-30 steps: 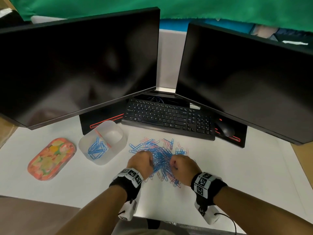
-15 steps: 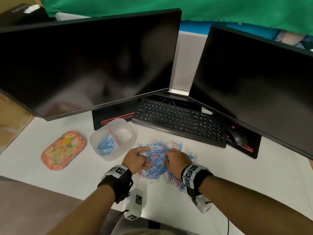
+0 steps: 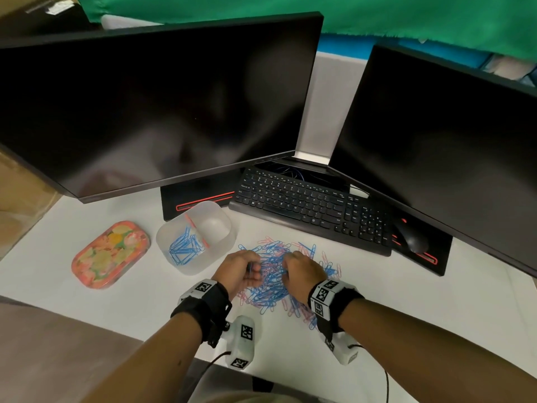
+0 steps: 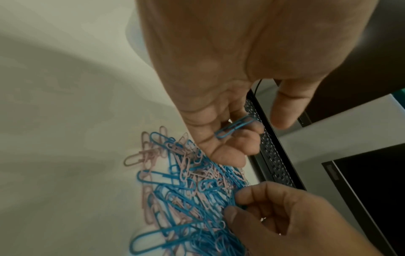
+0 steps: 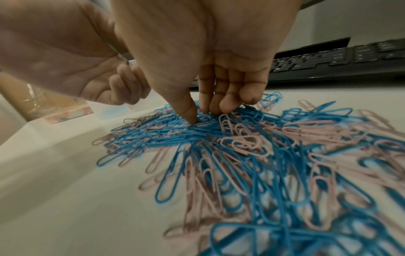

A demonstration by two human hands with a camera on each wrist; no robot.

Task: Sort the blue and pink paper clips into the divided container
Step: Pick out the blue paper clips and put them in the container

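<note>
- Head view shows my left hand [image 3: 243, 271] and right hand [image 3: 302, 270] both down on the heap of clips [image 3: 279, 282], which lies on the white table [image 3: 406, 309] between its front edge and the keyboard [image 3: 313, 203].
- My left fingers are curled round one blue clip [image 4: 235, 126], held against the palm; I judge there is room to gather a few more before making the trip.
- My right thumb and fingertips [image 5: 223, 105] are pinching into the blue strands; whether a clip is truly caught, I cannot tell.
- Clips tangle, so I should lift slowly and shake off any pink one that hooks on.
- Blues belong in the nearer half of the container [image 3: 220, 254], just left of the heap, where blue ones already lie; the far half looks empty, so pinks go there.
- Drop low over the divider so nothing bounces across.
</note>
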